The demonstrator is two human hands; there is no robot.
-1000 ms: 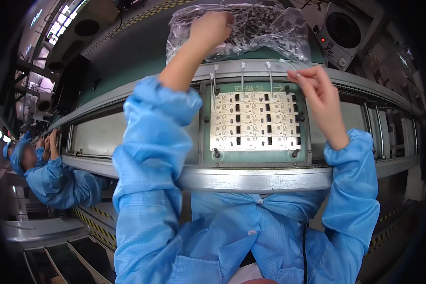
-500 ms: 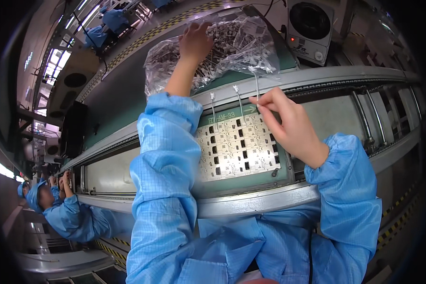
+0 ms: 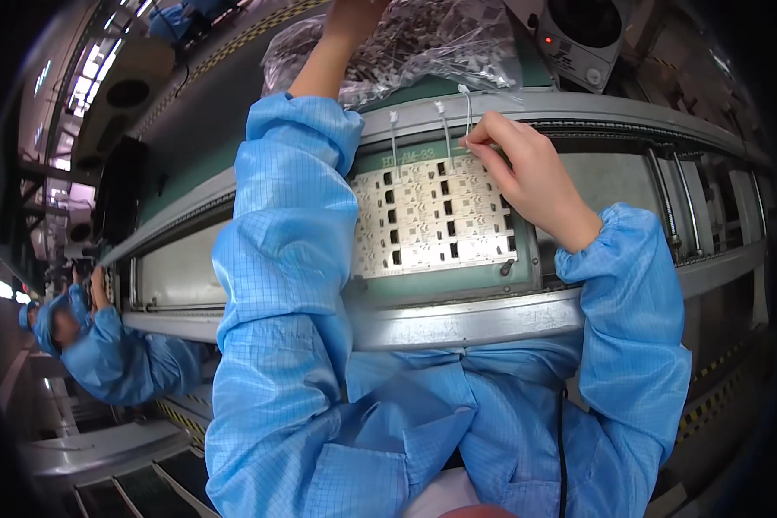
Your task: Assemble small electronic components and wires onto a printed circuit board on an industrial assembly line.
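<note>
Conveyor rail (image 3: 492, 315) | circuit panel (image 3: 432, 220) | parts bag (image 3: 406, 43) | neighbouring worker (image 3: 104, 354)

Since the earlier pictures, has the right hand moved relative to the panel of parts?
Yes. The right hand moved left from the panel's right edge to its top.

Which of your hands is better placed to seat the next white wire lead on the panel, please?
Probably the right hand: it pinches a white lead at the top edge of the panel, while the left hand is reaching up into the clear plastic bag.
</note>
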